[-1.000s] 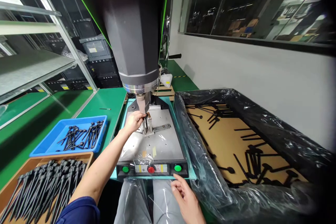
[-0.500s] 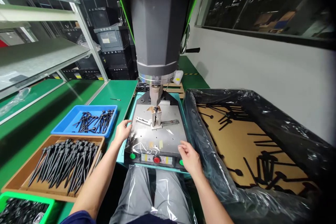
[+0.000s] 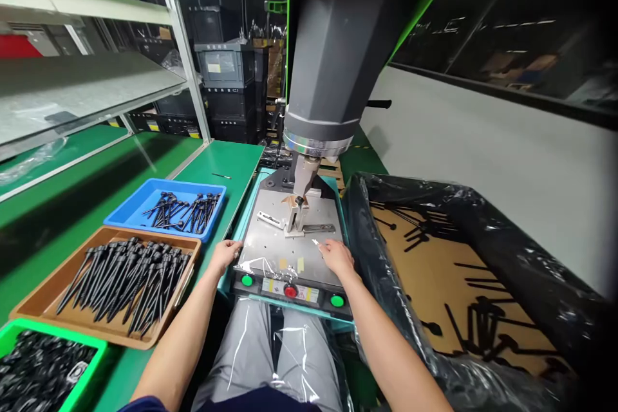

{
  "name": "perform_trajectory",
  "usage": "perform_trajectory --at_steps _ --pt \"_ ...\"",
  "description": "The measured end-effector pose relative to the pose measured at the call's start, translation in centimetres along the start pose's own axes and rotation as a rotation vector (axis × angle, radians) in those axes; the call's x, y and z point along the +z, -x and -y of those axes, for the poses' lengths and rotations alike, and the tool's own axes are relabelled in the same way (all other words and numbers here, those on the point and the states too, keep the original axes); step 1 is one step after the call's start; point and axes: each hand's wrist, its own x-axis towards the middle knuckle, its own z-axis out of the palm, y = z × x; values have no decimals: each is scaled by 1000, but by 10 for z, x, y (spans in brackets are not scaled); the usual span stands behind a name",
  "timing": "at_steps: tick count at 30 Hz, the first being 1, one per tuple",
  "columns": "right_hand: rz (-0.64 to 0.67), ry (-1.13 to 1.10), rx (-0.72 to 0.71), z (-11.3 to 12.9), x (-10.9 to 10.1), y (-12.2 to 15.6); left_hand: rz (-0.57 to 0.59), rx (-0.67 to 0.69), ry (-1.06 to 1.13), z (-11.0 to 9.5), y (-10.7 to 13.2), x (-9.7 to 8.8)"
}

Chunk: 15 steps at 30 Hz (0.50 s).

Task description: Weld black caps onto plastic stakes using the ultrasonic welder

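My left hand [image 3: 224,256] is at the left edge of the steel base plate [image 3: 275,251] of a press machine, fingers loosely bent and holding nothing visible. Over the plate's right side is my right hand [image 3: 339,257], fingers loosely apart with nothing seen in them. Between the hands stands a metal fixture [image 3: 295,219] holding a black rod-like part with a round head [image 3: 300,200], upright under the press's horn [image 3: 306,174]. On the front panel are a green button [image 3: 247,280], another green button [image 3: 337,300] and a red button [image 3: 290,291].
Left on the green table are a blue tray [image 3: 218,206] and a brown tray [image 3: 159,335] with black rod-like parts. A green bin [image 3: 99,351] holds small black pieces. At right, a plastic-lined box [image 3: 386,283] holds more rods on cardboard. The press head [image 3: 333,64] hangs overhead.
My right hand has moved forward and inward from beside the right green button onto the plate. My left hand has shifted slightly down along the plate's edge. The view has turned left.
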Motion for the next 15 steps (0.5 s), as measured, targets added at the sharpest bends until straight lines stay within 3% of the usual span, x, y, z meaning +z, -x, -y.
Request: perform_trajectory --at_steps 8,15 --pt "22 -167 72 9 -1 -9 7 -26 258 -10 -3 5" --pt "56 -665 117 8 -8 0 15 87 343 -28 13 1"
